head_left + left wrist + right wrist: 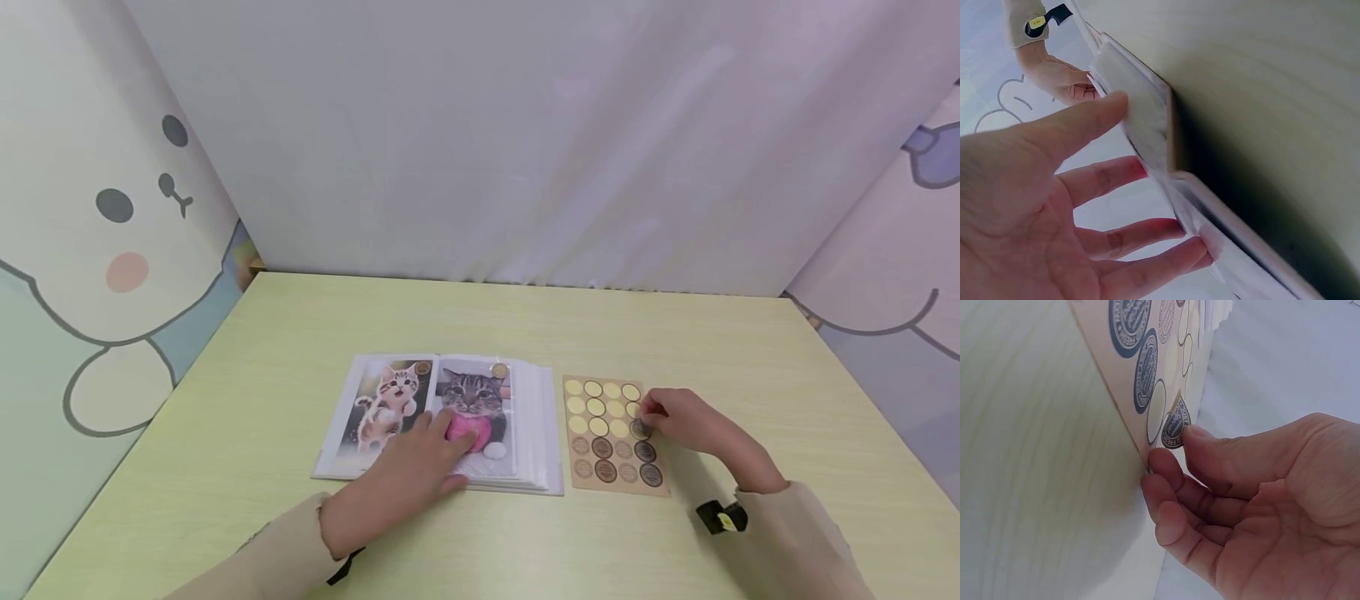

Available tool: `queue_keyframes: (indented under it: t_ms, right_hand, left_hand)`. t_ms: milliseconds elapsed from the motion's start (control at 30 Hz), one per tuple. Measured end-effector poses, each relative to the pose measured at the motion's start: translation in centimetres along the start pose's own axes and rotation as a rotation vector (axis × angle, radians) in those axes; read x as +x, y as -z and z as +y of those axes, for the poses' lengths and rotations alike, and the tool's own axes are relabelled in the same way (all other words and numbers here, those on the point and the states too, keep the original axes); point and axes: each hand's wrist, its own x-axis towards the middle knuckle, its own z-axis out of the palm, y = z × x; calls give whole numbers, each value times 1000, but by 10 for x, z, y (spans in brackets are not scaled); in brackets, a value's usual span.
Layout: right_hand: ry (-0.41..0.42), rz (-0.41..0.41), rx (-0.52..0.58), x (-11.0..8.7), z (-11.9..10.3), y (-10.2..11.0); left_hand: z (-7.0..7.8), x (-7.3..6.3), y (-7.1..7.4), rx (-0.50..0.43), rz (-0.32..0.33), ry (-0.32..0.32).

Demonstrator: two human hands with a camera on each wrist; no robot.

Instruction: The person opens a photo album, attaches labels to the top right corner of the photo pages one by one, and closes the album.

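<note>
A photo album (536,442) lies spread out on the table, showing two cat pictures. Each picture has a round sticker near its upper right corner. My left hand (411,465) rests across the lower part of the album with fingers extended; in the left wrist view its fingertips touch the pages and the thumb is near the page edges. Right of the album is a brown sticker sheet (613,460), with pale bare circles in its upper rows and printed round stickers below. My right hand (684,421) pinches a dark round sticker (1177,425), bent up from the sheet, between thumb and index finger.
The pale wooden table (465,550) runs back to a light curtain (480,167). Cartoon-printed cloth (127,333) hangs at the left, and similar cloth (885,275) at the right. Black bands show at both wrists.
</note>
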Motion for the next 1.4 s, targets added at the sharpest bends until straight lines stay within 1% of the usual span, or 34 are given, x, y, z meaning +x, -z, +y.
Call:
queue_keyframes:
  t_ms: [200,467,567,633,733,867,967,1033,1133,1300,1400]
  right_hand:
    - [-7,-10,0,-1,0,1]
    - [17,-30,-8,-1,-3,7]
    - [33,-31,-9,0,-2,8]
    - [33,-29,-10,0,-1,8]
    - [36,-30,-11,1,1,7]
    - [20,-35,-7,1,0,6]
    - [7,-36,-9,1,0,5]
    - [4,-35,-11,1,-1,4]
    - [-9,-35,-12,1,-1,3]
    - [-32,-41,-13,2,1,2]
    - [-42,-44,-13,3,1,1]
  left_hand:
    - [-5,0,4,-57,11,-20]
    - [-8,-1,8,-137,-18,3]
    - [-8,-2,10,-140,-13,6]
    - [-8,-3,12,-135,4,-2]
    - [-6,-6,13,-126,58,-29]
    - [-4,-12,11,-137,198,-72]
    - [-4,-16,10,-145,303,-91]
    - [-3,-18,12,-150,342,-91]
    - [-3,-21,16,-165,359,-55]
    - [-3,-28,25,-214,349,59]
    - [-5,-33,30,-234,366,101]
